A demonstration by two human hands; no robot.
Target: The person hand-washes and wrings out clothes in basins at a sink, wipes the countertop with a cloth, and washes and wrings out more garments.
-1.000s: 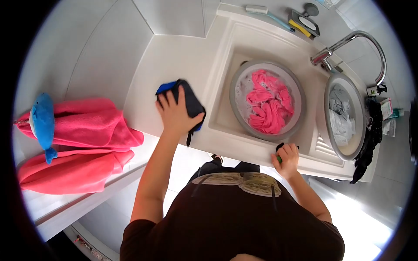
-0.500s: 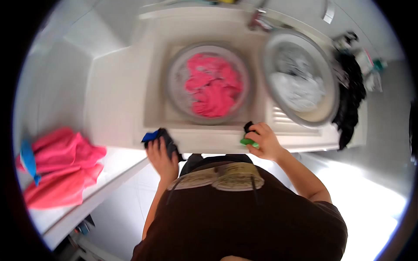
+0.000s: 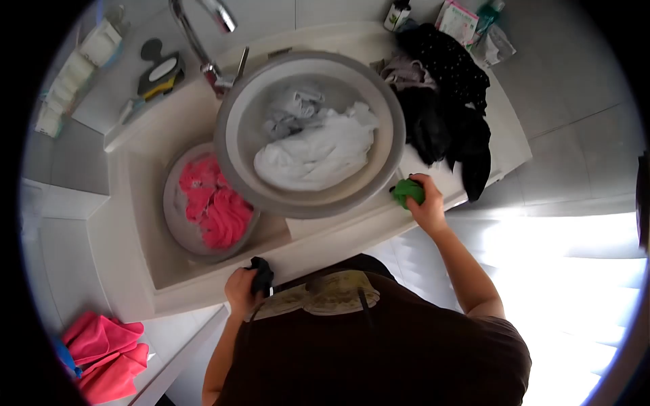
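Note:
My left hand (image 3: 240, 291) is closed on a dark cloth (image 3: 261, 275) at the front edge of the sink counter. To the right, my right hand (image 3: 428, 203) grips a green cloth (image 3: 409, 193), with a small black bit showing beside it, over the counter's front edge. Between and beyond my hands stands a grey-rimmed basin (image 3: 233, 125) with white clothes (image 3: 318, 152) and a grey piece in water. A second basin (image 3: 177, 227) in the sink holds pink cloth (image 3: 215, 206) in sudsy water.
Black clothes (image 3: 447, 88) lie on the counter at the right. The faucet (image 3: 193, 40) rises behind the sink, beside a soap holder (image 3: 161, 73). Bottles and packets (image 3: 457, 24) stand at the back right. Pink towels (image 3: 108, 352) lie on a ledge at the lower left.
The view has swung right. My left hand has drawn the dark cloth off the left counter to the front edge, where it looks more bunched. My right hand has moved right with the green cloth.

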